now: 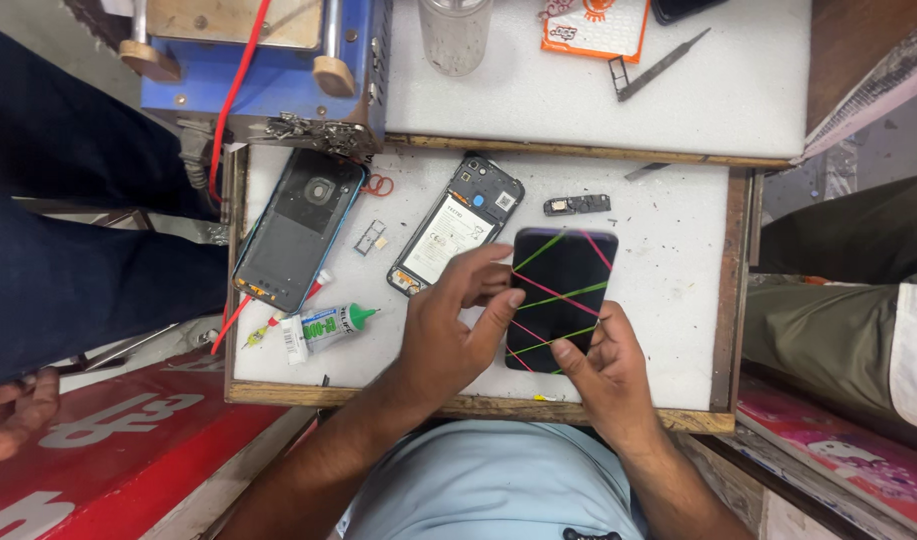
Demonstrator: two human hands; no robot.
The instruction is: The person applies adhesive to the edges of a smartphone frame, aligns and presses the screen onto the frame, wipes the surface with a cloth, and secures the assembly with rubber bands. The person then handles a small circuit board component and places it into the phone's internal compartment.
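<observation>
A black phone (560, 290) wrapped in crossed green and pink rubber bands lies screen-up on the white work tray (678, 290). My left hand (450, 330) grips its left edge, the thumb on the glass and the fingers curled at the upper left corner. My right hand (606, 370) holds the lower right corner, the thumb pressing on the bottom of the screen. Left of my hands lies an opened phone body (456, 225) with its battery showing, and further left a black back cover (300, 228) with a blue rim.
A small glue tube with a green tip (328, 323) lies by the back cover. A small black part (576, 204) and a SIM tray (370, 236) lie on the tray. Behind are a blue machine (268, 80), a clear cup (454, 35), a metal tool (663, 65). Other people sit left and right.
</observation>
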